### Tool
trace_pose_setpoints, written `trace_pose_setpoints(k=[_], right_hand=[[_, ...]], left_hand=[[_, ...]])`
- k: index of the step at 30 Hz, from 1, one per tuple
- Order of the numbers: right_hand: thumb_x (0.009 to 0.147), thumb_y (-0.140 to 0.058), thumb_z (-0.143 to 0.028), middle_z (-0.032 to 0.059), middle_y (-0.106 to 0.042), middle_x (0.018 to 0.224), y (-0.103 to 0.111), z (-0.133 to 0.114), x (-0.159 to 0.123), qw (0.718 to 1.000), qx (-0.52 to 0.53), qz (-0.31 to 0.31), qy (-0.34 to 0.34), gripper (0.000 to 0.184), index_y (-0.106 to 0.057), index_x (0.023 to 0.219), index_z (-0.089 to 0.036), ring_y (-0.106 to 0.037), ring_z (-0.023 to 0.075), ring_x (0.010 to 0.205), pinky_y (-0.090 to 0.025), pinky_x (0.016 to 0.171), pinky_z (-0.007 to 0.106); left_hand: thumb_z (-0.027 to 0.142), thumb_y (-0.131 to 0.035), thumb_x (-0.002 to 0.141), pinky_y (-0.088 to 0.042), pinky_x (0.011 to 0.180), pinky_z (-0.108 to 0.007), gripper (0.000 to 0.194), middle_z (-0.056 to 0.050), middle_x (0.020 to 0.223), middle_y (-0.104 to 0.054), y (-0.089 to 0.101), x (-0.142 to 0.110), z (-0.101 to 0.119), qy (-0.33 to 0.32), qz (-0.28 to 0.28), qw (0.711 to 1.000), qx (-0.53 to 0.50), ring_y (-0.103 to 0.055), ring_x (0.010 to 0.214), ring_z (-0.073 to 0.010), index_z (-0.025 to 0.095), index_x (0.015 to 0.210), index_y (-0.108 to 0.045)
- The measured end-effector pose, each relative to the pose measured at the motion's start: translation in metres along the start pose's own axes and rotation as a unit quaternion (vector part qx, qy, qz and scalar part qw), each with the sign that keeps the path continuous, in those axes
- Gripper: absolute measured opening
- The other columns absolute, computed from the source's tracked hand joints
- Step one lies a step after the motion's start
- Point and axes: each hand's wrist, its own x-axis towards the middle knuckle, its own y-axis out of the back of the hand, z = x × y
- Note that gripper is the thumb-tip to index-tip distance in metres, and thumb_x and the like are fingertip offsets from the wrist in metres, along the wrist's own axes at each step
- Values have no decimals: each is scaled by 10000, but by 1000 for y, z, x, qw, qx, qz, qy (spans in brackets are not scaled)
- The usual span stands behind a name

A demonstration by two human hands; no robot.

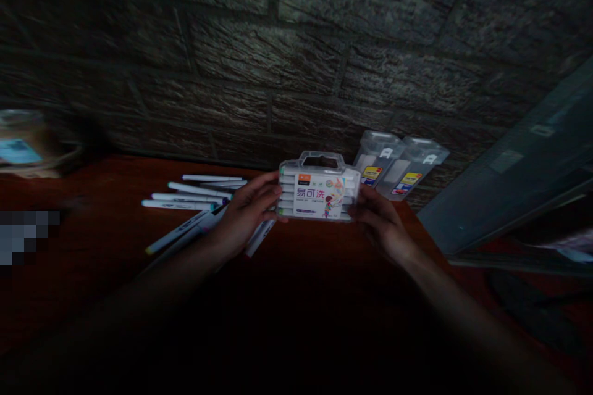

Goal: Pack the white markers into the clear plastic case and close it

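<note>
Between my two hands is a clear plastic marker case [319, 191] with a carry handle on top and a printed label facing me. White markers show through its sides. My left hand [245, 213] grips its left end, thumb at the front edge. Fingers of my right hand [382, 219] close around the right end. On the brown table, several loose white markers [185, 203] with coloured ends lie to the left, partly hidden behind my left hand and forearm. One marker [259, 236] sticks out below the left hand.
Two clear plastic containers [401, 163] with yellow and blue labels stand behind and right of the case, near the brick wall [278, 62]. A jar [25, 142] sits at the far left. A grey metal frame [504, 166] rises on the right. The light is dim.
</note>
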Motion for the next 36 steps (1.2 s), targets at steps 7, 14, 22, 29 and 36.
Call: trace_pose_setpoints(k=[7,14,22,29,36], right_hand=[[756,-690,-192,14,-792,1087,-1,-3,0,1000,-20,5,-10,390,-738,1128,-296,-716,261,1084,-608,857,386],[781,-735,-243,41,-777,1115,0,0,-2,1000,-28,-6,0,497,-666,1270,-297,-726,278,1013,-645,711,379],[798,-795,-211,49,-754,1213,-1,-2,-2,999,-18,-32,6,627,-569,1371,-325,-721,290,1071,-655,827,458],[804,-809,-207,19,-759,1197,-3,-2,-1,997,-73,0,27,472,-658,1233,-336,-700,300,1150,-563,1046,541],[803,-821,-240,-4,-777,1103,-1,2,0,995,-89,9,42,343,-719,1117,-332,-726,262,1029,-547,1053,523]], left_hand=[[321,-764,876,-657,626,-297,313,-81,1226,-745,1,-1,0,-3,0,1000,6,-745,1005,-287,230,1173,-721],[350,-764,878,-664,566,-290,405,-107,1299,-712,1,-2,1,11,3,1000,23,-729,1056,-308,214,1253,-688],[384,-769,883,-662,659,-318,383,-96,1226,-740,3,0,-2,19,26,999,27,-737,1026,-282,214,1220,-702],[317,-796,874,-618,861,-330,403,-40,1171,-761,5,-3,-5,-33,16,996,86,-706,1108,-239,278,1262,-694],[239,-795,849,-506,1106,-489,406,-69,1224,-759,1,-3,-3,-73,-32,992,95,-693,1183,-263,219,1241,-687]])
